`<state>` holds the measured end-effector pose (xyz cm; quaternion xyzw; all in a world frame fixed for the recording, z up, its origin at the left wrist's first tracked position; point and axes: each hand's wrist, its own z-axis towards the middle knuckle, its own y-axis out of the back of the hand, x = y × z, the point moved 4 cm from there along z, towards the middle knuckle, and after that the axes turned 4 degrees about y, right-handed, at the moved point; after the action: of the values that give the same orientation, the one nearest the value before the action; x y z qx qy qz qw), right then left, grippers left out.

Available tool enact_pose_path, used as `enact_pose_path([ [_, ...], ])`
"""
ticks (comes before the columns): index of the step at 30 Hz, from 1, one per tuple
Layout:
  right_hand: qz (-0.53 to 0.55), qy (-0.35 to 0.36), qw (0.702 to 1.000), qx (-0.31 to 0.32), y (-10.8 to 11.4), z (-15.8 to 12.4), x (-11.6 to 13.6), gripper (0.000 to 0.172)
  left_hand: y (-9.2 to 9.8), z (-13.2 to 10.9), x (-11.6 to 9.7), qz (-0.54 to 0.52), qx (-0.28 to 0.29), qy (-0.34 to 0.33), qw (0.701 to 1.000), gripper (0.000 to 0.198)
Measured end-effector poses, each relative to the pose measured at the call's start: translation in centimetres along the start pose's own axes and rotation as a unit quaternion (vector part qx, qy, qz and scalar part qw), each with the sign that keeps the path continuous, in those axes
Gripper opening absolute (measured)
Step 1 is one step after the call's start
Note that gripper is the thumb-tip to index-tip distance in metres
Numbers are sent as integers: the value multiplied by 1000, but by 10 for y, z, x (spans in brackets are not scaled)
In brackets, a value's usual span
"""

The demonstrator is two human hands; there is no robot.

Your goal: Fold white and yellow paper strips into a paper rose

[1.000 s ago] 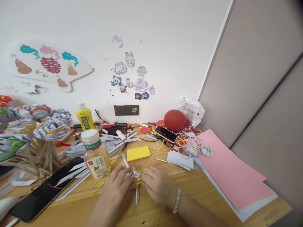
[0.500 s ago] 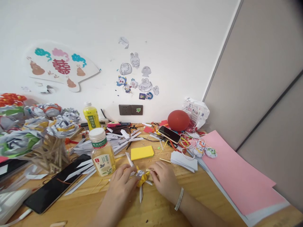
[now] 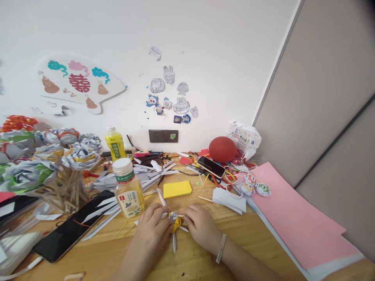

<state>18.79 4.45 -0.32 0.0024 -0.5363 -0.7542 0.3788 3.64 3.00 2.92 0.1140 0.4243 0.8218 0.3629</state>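
A small folded paper flower (image 3: 175,222), yellow and white with pointed white strips sticking out, rests on the wooden table (image 3: 263,249) between my hands. My left hand (image 3: 152,233) pinches it from the left, fingers curled. From the right, my right hand (image 3: 199,226), with a silver bracelet on its wrist, holds the flower with bent fingers. A thin stick pokes out by my right fingertips.
A tea bottle (image 3: 128,189) stands just left of my hands, a yellow drink bottle (image 3: 115,144) behind it. White paper strips (image 3: 146,175), a yellow paper pad (image 3: 177,189), a dark tablet (image 3: 73,226), a phone (image 3: 211,166), a red ball (image 3: 222,149), pink sheets (image 3: 293,218) and a vase of paper flowers (image 3: 49,164) crowd the table.
Both hands stayed on the paper flower and kept working it; my right fingers drew back in against it. The camera shifted a little, so the scene slid rightward.
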Motion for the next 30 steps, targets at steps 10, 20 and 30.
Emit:
enact_pose_path([
  [10,10,-1,1000,14,-2,-1,2,17,-1,0,2,-21,15,28,999,18],
  [20,12,4,1000,12,-2,-1,2,19,-4,-2,5,-37,25,55,997,16],
  [30,31,4,999,14,-2,-2,4,18,-2,-3,4,-109,53,125,985,24],
])
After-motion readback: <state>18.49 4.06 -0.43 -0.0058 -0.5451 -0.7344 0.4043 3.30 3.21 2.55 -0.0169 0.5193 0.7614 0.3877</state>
